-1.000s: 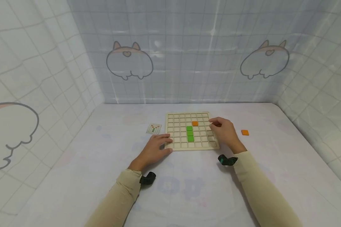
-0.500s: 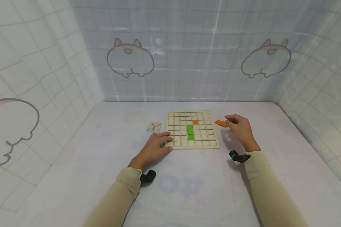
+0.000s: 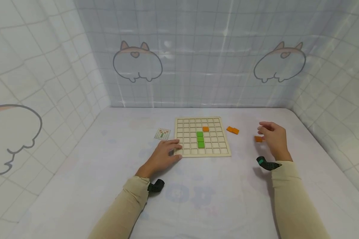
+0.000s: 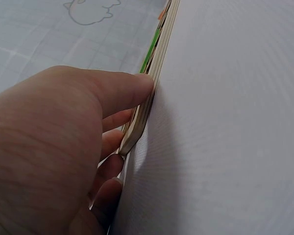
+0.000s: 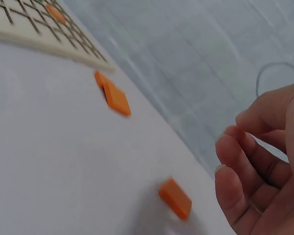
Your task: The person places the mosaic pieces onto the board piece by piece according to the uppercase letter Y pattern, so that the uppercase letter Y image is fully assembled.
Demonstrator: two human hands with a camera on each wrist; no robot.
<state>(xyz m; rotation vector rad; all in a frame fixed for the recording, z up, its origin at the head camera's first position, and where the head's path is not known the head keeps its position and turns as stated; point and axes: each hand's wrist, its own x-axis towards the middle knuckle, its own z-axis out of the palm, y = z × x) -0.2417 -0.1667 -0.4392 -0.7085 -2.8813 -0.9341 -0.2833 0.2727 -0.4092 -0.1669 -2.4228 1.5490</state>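
A pale wooden grid board (image 3: 215, 152) lies on the table, with a column of green square tiles (image 3: 200, 139) and one orange tile (image 3: 205, 129) in its cells. My left hand (image 3: 161, 155) rests at its near left corner; in the left wrist view the thumb (image 4: 132, 88) touches the board's edge. Off to the right, my right hand (image 3: 273, 137) hovers beside and partly over a loose orange tile (image 3: 258, 139). Its fingers are loosely bent, and nothing shows between them in the right wrist view. Two overlapping orange tiles (image 3: 233, 130) lie between board and right hand.
A small card (image 3: 162, 134) printed with a coloured grid pattern lies left of the board. White cloth (image 3: 194, 215) covers the table. Hanging sheets with a grid print (image 3: 209, 66) close off the back and both sides.
My right hand has moved right, from the board's right edge, past the overlapping orange tiles, to the loose orange tile. The left hand stays on the board's corner.
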